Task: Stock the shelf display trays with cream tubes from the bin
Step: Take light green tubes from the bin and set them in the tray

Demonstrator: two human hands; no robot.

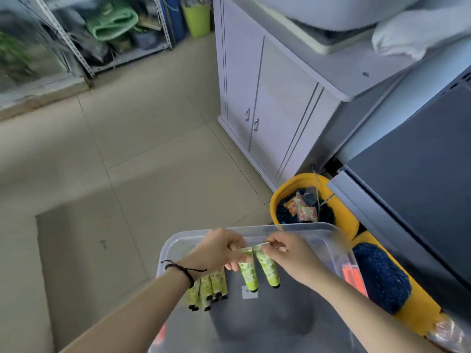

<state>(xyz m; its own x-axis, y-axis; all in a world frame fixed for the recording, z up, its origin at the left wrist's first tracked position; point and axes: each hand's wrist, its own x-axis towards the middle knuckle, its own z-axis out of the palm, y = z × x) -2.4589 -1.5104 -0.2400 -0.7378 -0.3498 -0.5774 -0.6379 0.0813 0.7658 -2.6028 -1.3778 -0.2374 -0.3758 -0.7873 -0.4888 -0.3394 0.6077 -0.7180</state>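
— Green-and-white printed tubes, two of them, hanging by their flat crimped ends from my fingers. What do you see from your side?

— Both hands over the clear plastic bin [336, 235]. Which one is holding?

— Both. My left hand [219, 250] and my right hand [288, 253] pinch the crimp edge of the two tubes [257, 268] between thumb and fingertips, left on one end of the seam, right on the other. Their long axes point down towards me, dark caps lowest.

— And the rest?

— A cluster of matching tubes [209, 289] lies on the bin floor just under my left wrist, caps towards me too. That hand is nearer to them.

— How do they feel?

— Smooth, soft-walled, round at the cap and flattening to the seam, I'd judge. No display tray is in view.
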